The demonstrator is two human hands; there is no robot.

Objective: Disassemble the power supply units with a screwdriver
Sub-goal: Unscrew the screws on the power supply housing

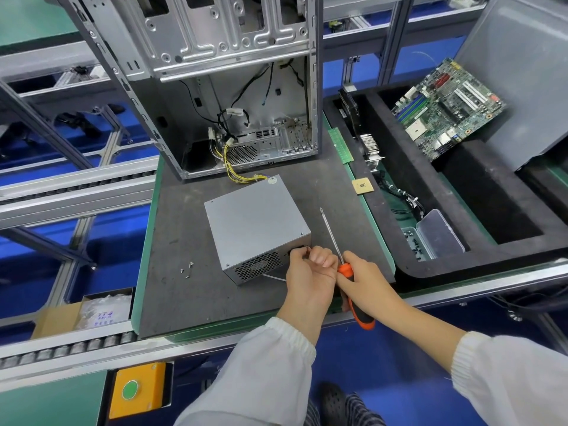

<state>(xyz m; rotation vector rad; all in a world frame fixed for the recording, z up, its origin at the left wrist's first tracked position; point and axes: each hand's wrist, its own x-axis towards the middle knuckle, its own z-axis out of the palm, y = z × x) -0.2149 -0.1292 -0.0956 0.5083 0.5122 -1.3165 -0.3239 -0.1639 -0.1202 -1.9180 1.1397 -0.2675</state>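
Screws are the risk we see first: three loose screws (186,269) lie on the grey mat (172,229) of the desk, just left of the one power supply unit (256,224), and a careless sweep of a sleeve could send them over the edge. Our left hand (307,270) has its fingertips pinched at the unit's near right corner, seemingly on a small screw, though it is too small to tell for sure; if the pinch slips, that piece could drop and roll off. Our right hand (365,281) is clenched around the orange handle of the single screwdriver (339,256), shaft pointing away and up, not on any screw; the tip could scratch the casing or jab the other hand, since both are touching. Yellow cables (233,173) still tie the unit to the one open computer case (221,87) behind, so tugging the unit could strain them. One motherboard (445,109) sits in the black tray (436,259) at right
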